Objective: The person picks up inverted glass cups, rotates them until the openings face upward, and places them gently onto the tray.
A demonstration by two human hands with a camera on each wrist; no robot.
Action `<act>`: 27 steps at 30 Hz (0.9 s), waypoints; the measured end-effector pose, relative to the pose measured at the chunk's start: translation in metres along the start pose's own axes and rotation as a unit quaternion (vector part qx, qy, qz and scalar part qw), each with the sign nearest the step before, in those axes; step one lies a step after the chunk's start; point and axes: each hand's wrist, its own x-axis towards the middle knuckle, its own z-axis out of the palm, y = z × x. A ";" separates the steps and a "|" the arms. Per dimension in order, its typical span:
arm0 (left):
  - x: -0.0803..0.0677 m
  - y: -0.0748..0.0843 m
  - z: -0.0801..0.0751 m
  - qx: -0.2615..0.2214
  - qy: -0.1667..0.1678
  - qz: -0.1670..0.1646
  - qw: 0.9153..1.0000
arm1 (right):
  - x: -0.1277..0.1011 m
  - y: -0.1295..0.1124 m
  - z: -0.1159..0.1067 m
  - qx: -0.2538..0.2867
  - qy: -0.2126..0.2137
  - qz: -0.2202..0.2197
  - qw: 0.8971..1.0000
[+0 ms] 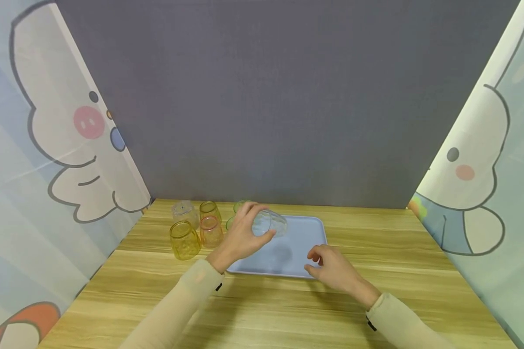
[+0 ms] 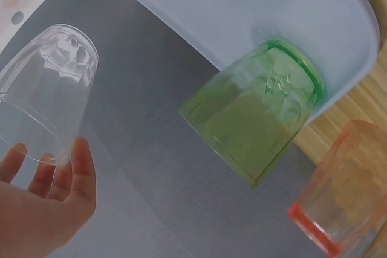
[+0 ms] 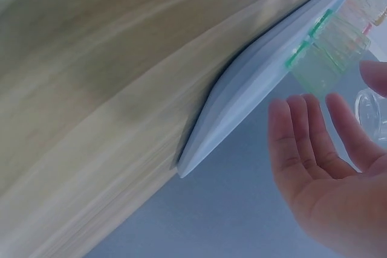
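In the head view my left hand (image 1: pixel 242 236) grips a clear drinking glass (image 1: pixel 277 224) by its wide end. The glass lies tilted on its side in the air, over the far part of the pale blue tray (image 1: pixel 303 242). Fingertips of that hand curl at the rim in the left wrist view. My right hand (image 1: pixel 335 270) hovers at the tray's near right edge, fingers loosely bent and holding nothing. Two green glasses (image 3: pixel 338 39) stand at the tray's left end, largely hidden behind my left hand in the head view.
Left of the tray stand a yellow glass (image 1: pixel 185 245), a pinkish-orange glass (image 1: pixel 211 235), an amber glass (image 1: pixel 209 208) and another clear glass (image 1: pixel 184 212). A grey panel (image 1: pixel 279 106) rises along the back of the wooden table (image 1: pixel 375 232). Printed cloth hangs on both sides.
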 end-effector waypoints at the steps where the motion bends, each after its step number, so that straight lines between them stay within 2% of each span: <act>1: 0.000 0.000 0.000 0.008 0.002 0.004 1.000 | 0.000 0.000 0.001 -0.003 -0.003 0.002 1.000; 9: 0.002 -0.001 0.001 0.047 0.011 0.027 0.998 | -0.003 0.001 0.007 -0.038 -0.016 0.022 0.999; 14: 0.003 -0.001 0.002 0.061 0.013 0.035 0.997 | -0.005 0.001 0.011 -0.065 -0.014 0.017 0.998; 21: 0.004 -0.003 0.002 0.084 0.013 0.052 0.995 | -0.007 0.003 0.012 -0.077 -0.024 0.014 0.997; 27: 0.006 -0.005 0.003 0.099 0.003 0.054 0.994 | -0.008 0.005 0.012 -0.086 -0.030 -0.005 0.996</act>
